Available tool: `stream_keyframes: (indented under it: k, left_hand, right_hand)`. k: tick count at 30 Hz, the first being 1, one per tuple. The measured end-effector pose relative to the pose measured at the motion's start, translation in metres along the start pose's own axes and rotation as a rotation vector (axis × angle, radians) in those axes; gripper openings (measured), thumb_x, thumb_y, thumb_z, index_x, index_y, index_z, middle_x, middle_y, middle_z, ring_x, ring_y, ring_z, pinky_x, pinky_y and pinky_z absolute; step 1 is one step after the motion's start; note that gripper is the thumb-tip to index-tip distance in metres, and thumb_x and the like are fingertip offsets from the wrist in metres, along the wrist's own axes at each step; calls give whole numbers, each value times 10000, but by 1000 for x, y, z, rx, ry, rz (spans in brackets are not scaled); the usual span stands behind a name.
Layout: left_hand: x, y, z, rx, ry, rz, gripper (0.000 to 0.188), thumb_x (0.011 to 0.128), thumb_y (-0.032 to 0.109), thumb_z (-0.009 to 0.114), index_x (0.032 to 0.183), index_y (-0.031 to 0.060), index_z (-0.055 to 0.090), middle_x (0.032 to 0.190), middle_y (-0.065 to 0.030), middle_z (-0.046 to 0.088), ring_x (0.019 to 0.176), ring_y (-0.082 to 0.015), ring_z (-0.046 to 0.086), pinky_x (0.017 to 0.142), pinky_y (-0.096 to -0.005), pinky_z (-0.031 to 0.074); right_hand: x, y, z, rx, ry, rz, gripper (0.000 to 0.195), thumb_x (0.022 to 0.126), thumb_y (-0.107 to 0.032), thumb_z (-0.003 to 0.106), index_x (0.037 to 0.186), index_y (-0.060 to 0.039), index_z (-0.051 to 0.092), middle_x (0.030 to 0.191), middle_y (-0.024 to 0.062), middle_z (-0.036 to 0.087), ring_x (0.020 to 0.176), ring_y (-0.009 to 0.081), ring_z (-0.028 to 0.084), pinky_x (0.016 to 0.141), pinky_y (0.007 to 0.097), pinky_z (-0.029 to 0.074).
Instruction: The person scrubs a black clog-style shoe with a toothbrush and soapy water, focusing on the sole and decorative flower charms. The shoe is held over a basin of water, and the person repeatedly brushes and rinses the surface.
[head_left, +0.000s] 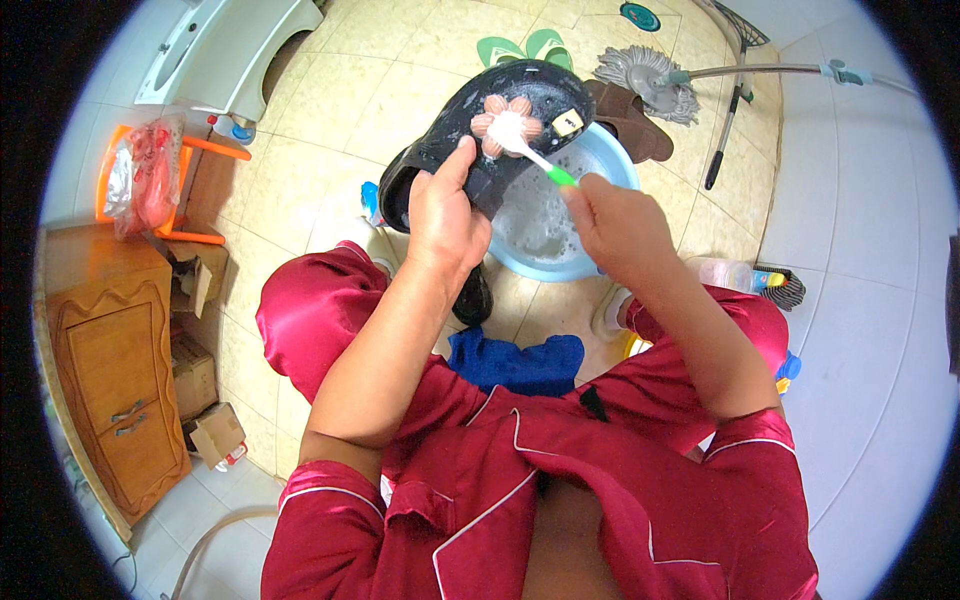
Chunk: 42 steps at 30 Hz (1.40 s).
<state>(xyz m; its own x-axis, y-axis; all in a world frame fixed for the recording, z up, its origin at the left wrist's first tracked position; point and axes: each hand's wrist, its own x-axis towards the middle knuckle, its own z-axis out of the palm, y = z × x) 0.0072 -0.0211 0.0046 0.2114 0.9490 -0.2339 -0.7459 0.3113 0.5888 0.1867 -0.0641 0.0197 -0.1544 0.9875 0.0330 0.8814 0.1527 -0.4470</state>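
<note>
My left hand (450, 214) grips a wet black clog (442, 139) by its side, thumb along the upper. A pink flower decoration (491, 105) sits on the clog, beside a small pale tag (568, 122). My right hand (626, 229) holds a toothbrush (559, 175) with a green and white handle. Its head rests against the flower's middle, where white covers the centre; bristles and foam cannot be told apart. Partly under the clog stands a light blue basin (632, 166) of soapy water (544, 236). Another black item (474, 298), perhaps footwear, shows below my left wrist.
Green slippers (500, 52), brown footwear (637, 131) and a string mop (652, 82) lie beyond the basin. A blue cloth (517, 361) is between my legs. Plastic containers (724, 274) stand at right. Left are an orange stool (202, 145), cardboard boxes (191, 375) and a wooden cabinet (112, 360).
</note>
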Motion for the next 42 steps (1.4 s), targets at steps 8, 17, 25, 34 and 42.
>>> stream_keyframes:
  k: [8, 17, 25, 34, 42]
  left_hand:
    - [-13, 1, 17, 432, 21, 168, 250, 857, -68, 553, 1106, -49, 575, 1100, -146, 656, 965, -195, 642, 890, -315, 501]
    - [-16, -8, 22, 602, 65, 206, 229, 810, -108, 576, 1023, -33, 614, 1002, -92, 672, 923, -157, 648, 831, -281, 513]
    - [-12, -2, 21, 522, 46, 192, 255, 825, -96, 582, 1077, -57, 597, 1000, -106, 669, 872, -165, 647, 806, -290, 524]
    - [-20, -7, 30, 715, 102, 179, 244, 826, -94, 587, 1064, -44, 605, 1053, -131, 669, 910, -168, 653, 816, -287, 530]
    - [-16, -4, 24, 726, 38, 286, 216, 824, -48, 617, 1038, -24, 617, 997, -93, 682, 857, -143, 653, 765, -273, 528]
  right_hand:
    - [9, 7, -35, -45, -57, -50, 367, 932, -390, 496, 757, -86, 603, 646, 173, 613, 632, 385, 621, 562, 506, 475]
    - [13, 5, -26, -82, -30, -101, 355, 921, -381, 502, 771, -87, 631, 646, 163, 622, 636, 372, 630, 580, 493, 496]
    - [7, 17, -45, -31, -105, -10, 373, 927, -402, 498, 773, -89, 631, 652, 168, 622, 646, 386, 625, 583, 507, 486]
    - [13, 3, -33, -7, -54, -23, 383, 929, -394, 496, 771, -70, 628, 662, 173, 627, 651, 390, 627, 589, 502, 487]
    - [4, 18, -47, 28, -121, 21, 378, 921, -385, 514, 753, -66, 631, 645, 180, 616, 631, 395, 615, 582, 495, 478]
